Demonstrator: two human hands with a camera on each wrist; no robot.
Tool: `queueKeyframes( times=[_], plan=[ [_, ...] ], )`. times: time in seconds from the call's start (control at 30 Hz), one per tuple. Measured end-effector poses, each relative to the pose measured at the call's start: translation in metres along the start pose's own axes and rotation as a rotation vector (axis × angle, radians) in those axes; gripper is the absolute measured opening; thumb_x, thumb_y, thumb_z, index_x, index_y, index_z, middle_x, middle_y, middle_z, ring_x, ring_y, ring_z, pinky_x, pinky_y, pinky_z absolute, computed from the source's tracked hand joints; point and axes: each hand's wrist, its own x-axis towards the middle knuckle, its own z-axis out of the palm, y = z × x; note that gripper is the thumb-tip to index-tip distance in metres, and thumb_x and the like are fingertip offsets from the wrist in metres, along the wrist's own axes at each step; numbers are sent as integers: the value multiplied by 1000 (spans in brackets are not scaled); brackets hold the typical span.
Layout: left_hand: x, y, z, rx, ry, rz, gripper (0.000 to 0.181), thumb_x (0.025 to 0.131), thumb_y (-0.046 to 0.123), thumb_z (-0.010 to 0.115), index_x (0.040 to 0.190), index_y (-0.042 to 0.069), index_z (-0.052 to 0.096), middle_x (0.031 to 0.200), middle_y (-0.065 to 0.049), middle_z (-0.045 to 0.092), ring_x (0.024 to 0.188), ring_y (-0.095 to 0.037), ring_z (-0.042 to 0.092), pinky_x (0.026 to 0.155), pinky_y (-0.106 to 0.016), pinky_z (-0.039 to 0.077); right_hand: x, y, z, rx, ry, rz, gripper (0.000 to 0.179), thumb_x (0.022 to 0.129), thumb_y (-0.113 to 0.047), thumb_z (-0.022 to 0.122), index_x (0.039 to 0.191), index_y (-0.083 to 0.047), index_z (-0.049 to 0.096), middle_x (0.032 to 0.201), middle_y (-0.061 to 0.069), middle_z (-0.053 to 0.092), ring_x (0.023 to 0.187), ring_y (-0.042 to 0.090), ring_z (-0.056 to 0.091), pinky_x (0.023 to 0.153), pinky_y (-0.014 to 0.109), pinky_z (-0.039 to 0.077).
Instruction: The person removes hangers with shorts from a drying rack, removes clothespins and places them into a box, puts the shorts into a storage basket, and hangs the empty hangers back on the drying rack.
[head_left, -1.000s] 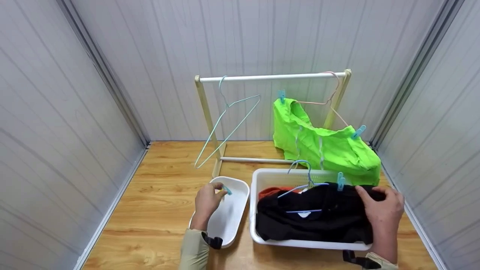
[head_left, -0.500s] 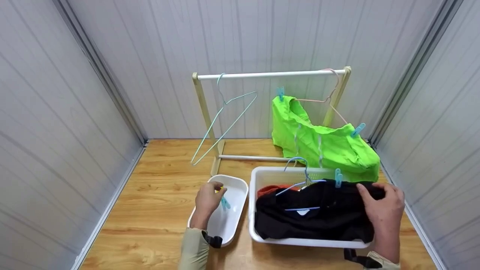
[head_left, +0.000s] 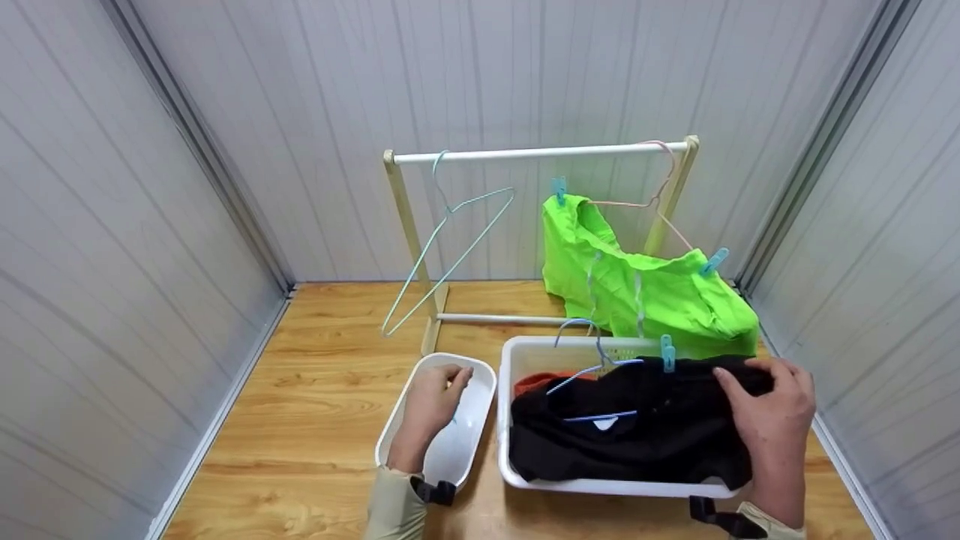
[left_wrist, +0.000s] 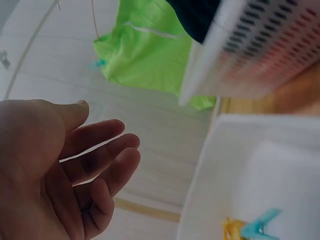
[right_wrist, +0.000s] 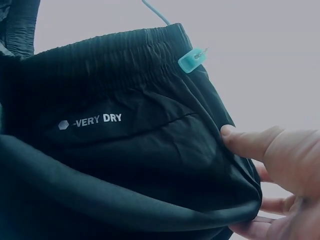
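In the head view, my left hand is over a small white tray. The left wrist view shows its fingers loosely bent with nothing between them. A teal clothespin and a yellow clothespin lie inside that tray. My right hand pinches the side edge of black shorts, thumb in front and fingers behind. The shorts lie across a white basket. A blue hanger runs into their waist, where a teal clothespin clips the waistband corner.
Behind the basket stands a rack with a white bar. An unladen mint hanger hangs at its left. Bright green shorts hang at its right from a pink hanger with teal clothespins. Orange cloth shows in the basket.
My left hand held a teal clothespin; it has let go, the clothespin dropping into the tray. That hand has shifted slightly right. My right hand still holds the shorts, and their hanger hook has tipped left.
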Motion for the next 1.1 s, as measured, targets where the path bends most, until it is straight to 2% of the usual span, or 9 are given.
queueKeyframes(
  times=[0.1,0.2,0.3,0.4,0.6,0.7,0.77,0.87,1.1],
  plan=[
    [1,20,-5,28,52,96,20,94,20,65,76,17,73,66,10,59,58,-6,48,55,-27,43,2,-8,-2,6,-12,2,38,77,-16,84,104,3,66,120,21,50,117,37,44,98,53,34],
    [2,40,-13,47,101,177,16,93,20,67,80,15,75,65,9,60,53,-4,45,52,-25,42,5,-17,-3,12,-8,-32,32,79,-12,82,103,3,68,122,19,51,117,37,45,99,52,34],
    [1,61,-21,48,149,281,15,93,21,67,84,13,76,70,7,64,54,-4,51,53,-24,45,8,-26,-3,21,11,-97,25,78,-6,81,99,3,68,119,19,53,116,37,46,98,50,34],
    [-3,82,-30,19,186,383,13,93,21,67,88,13,75,79,5,68,64,-5,59,56,-23,48,10,-36,-2,31,8,-140,24,78,-3,80,98,3,69,120,20,53,116,38,46,98,50,34],
    [-8,120,-41,-19,209,567,5,89,17,72,92,15,75,89,7,69,80,-8,64,68,-25,51,8,-61,-2,28,-7,-207,24,77,-2,80,97,3,68,121,22,51,117,41,45,97,53,35],
    [-6,134,-44,-43,194,643,5,87,16,74,91,14,75,92,7,68,85,-7,64,73,-24,51,7,-75,0,27,-10,-247,24,77,-2,81,96,3,68,121,23,51,118,41,45,97,53,36],
    [-4,141,-43,-63,176,666,5,86,15,75,91,14,75,95,6,68,83,-5,63,71,-20,50,6,-83,2,23,-12,-275,24,76,-2,82,96,2,69,120,23,52,118,41,46,97,53,36],
    [-1,149,-40,-77,151,656,7,86,14,74,93,13,74,102,3,67,77,-3,64,69,-15,49,5,-95,6,11,-8,-323,24,75,-2,83,95,2,69,119,24,52,117,42,46,97,53,37],
    [6,158,-30,-62,74,538,25,89,21,72,112,13,71,117,1,65,69,3,62,63,-14,47,2,-116,17,-5,-2,-444,25,73,-1,83,93,3,69,117,26,53,115,43,47,97,53,36]
  ],
)
